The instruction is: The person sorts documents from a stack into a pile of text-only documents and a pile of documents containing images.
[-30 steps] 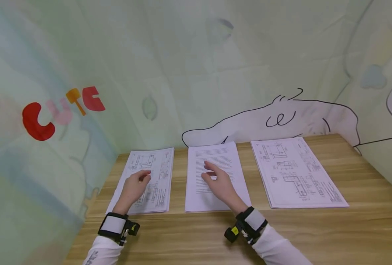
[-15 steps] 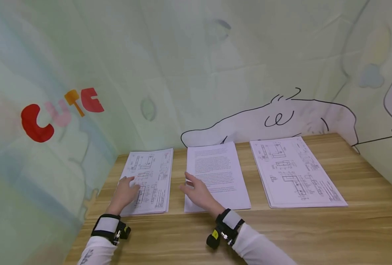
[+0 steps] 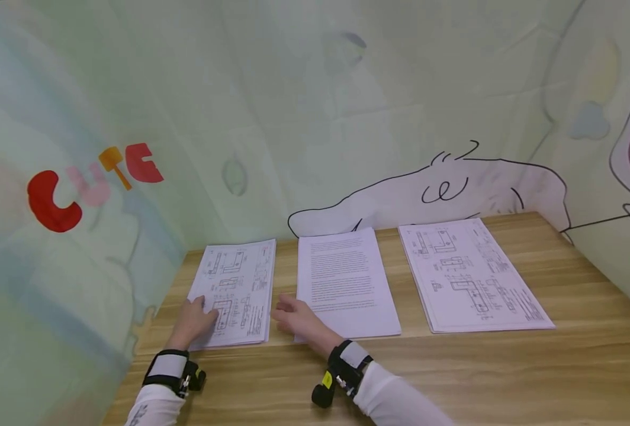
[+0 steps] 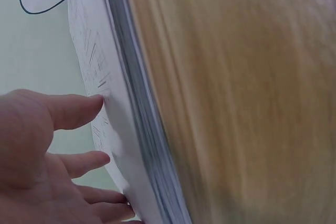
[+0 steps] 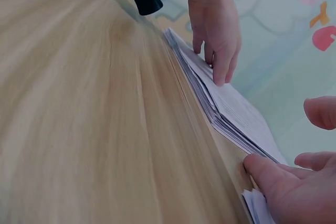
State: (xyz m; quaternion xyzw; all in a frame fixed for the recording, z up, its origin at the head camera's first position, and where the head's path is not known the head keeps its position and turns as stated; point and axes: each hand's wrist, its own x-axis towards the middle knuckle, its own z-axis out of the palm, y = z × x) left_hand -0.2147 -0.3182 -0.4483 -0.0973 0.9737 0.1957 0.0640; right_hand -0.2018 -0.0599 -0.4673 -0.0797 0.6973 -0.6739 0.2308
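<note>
The left stack of paper, topped by a technical drawing, lies on the wooden table. Over its near left side is my left hand, fingers loosely bent; in the left wrist view its fingertips are at the paper's face, and contact is hard to tell. My right hand reaches into the gap between the left stack and the middle stack of printed text, covering that stack's near left corner. In the right wrist view, its fingers come down beside the left stack's edge, thumb spread apart. Neither hand grips any paper.
A third stack of drawings lies on the right of the wooden table. Behind the stacks hangs a printed cloth backdrop, which also runs along the left side. Each wrist wears a strapped camera.
My right hand has moved left and nearer, from over the middle stack to the gap beside the left one. My left hand has shifted left and down to the left stack's near left side.
</note>
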